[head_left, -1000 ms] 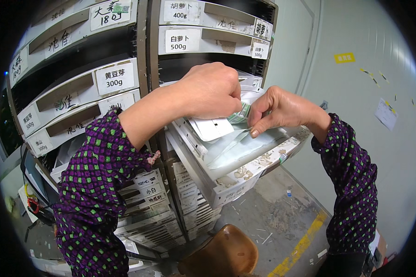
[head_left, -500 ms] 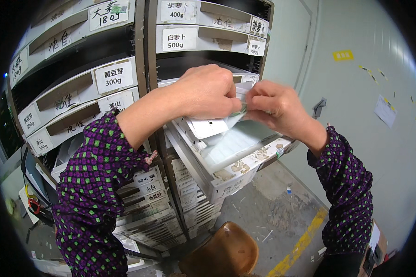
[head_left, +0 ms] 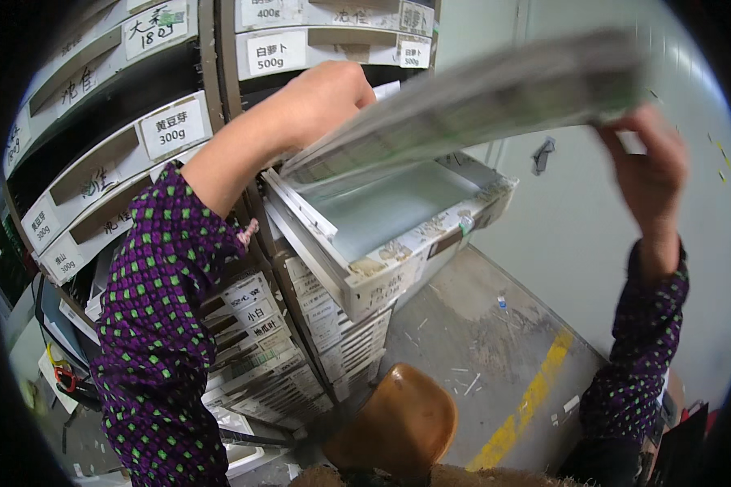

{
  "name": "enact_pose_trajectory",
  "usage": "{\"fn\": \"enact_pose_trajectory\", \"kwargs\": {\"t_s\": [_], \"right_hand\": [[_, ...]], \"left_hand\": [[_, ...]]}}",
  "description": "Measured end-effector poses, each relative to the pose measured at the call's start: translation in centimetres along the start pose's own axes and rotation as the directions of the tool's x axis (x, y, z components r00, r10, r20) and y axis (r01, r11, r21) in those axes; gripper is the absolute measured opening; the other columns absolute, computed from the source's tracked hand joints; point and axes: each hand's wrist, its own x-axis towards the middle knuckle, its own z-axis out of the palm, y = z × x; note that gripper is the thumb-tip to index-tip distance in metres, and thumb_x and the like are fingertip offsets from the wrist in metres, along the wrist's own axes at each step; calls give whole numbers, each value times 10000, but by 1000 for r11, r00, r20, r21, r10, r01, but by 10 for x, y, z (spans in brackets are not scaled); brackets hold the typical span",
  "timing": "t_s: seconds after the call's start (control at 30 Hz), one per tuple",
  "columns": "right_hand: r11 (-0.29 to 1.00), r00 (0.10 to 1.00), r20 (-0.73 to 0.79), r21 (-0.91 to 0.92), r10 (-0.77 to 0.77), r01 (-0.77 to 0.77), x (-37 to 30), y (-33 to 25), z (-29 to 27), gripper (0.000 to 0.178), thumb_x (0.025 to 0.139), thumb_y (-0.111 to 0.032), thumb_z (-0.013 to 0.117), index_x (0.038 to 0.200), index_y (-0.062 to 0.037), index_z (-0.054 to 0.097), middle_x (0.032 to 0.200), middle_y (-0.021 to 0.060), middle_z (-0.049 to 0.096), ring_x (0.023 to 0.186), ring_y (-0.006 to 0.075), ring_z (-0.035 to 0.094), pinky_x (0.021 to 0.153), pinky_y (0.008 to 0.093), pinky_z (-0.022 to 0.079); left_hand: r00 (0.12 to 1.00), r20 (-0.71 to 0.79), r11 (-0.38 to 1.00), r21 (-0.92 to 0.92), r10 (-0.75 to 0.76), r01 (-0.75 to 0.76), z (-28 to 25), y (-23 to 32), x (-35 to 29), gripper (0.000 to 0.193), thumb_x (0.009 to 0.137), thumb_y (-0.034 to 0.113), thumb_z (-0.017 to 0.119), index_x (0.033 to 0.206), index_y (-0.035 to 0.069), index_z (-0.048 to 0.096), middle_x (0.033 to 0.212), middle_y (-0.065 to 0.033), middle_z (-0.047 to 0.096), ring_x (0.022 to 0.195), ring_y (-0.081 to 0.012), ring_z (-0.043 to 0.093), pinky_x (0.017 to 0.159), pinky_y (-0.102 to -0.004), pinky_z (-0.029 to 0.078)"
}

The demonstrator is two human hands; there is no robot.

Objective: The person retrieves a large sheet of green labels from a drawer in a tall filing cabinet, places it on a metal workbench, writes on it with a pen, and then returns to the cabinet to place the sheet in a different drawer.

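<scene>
A translucent, greyish plastic sheet (head_left: 479, 105) with green and dark printing is lifted above an open drawer, blurred by motion. My right hand (head_left: 650, 154) pinches its far right corner, raised high in front of the pale wall. My left hand (head_left: 329, 93) is at the back of the drawer, beside the other end of the sheet; its fingers are hidden, so whether it grips anything does not show. Below, the pulled-out white drawer (head_left: 430, 235) has a worn front with peeling paper, and a pale, smooth plastic layer (head_left: 398, 207) lies inside it.
Labelled drawers (head_left: 170, 134) fill the tall rack at left and ahead. A brown stool seat (head_left: 394, 418) stands below the open drawer. On the grey floor runs a yellow stripe (head_left: 528, 402), with paper scraps about. A pale wall (head_left: 577, 227) bounds the right side.
My right hand has swung up and right, drawing the sheet out broad above the drawer. Earlier both hands were close together over it. My left hand has moved slightly left and up.
</scene>
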Motion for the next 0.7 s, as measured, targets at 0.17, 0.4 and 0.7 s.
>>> {"fn": "enact_pose_trajectory", "kwargs": {"t_s": [0.17, 0.4, 0.7], "right_hand": [[786, 971, -153, -570, 185, -240, -104, 21, -155, 224, 832, -77, 757, 1037, -15, 691, 966, 81, 716, 848, 167, 685, 782, 250, 538], [951, 787, 539, -104, 299, -290, -203, -209, -130, 345, 792, -102, 677, 1110, 10, 605, 1096, 186, 639, 901, 259, 611, 684, 387, 489], [726, 345, 937, 271, -50, -632, -384, -453, -7, 210, 770, -163, 591, 957, -83, 644, 1087, 101, 604, 1017, 262, 580, 932, 407, 462]], "left_hand": [[997, 72, 998, -65, -8, 12, -4, 24, -2, 274, 723, 95, 620, 944, -13, 740, 885, -205, 712, 807, -289, 686, 774, -353, 533], [967, 253, 1000, -6, -8, 10, 36, 22, 17, 260, 852, 133, 632, 1066, 12, 716, 978, -122, 723, 875, -184, 662, 810, -300, 516], [979, 177, 990, 112, -102, 82, 9, 84, -28, 238, 831, 105, 653, 1025, -10, 726, 948, -141, 733, 831, -210, 678, 782, -315, 530]]}}
